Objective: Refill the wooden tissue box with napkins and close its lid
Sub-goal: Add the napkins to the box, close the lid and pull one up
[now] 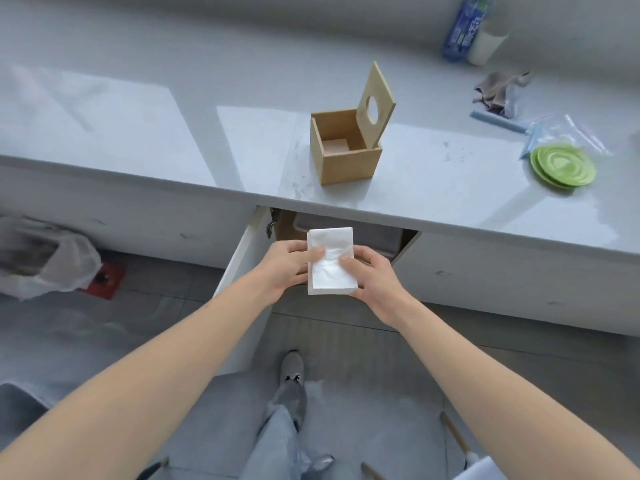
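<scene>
Two hands, left hand (282, 268) and right hand (372, 282), grip a napkin stack (330, 259) from both sides, below the counter (433, 181) | wooden box (346, 155) empty on counter, lid (375, 98) upright | step: carrying | next: lift, lower in, shut lid

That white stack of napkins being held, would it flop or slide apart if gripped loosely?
Probably soft: the white stack of paper napkins has a crinkled top, so it likely bends. The left hand and right hand both grip its sides, hinting loose sheets could slip. It seems light.
</scene>
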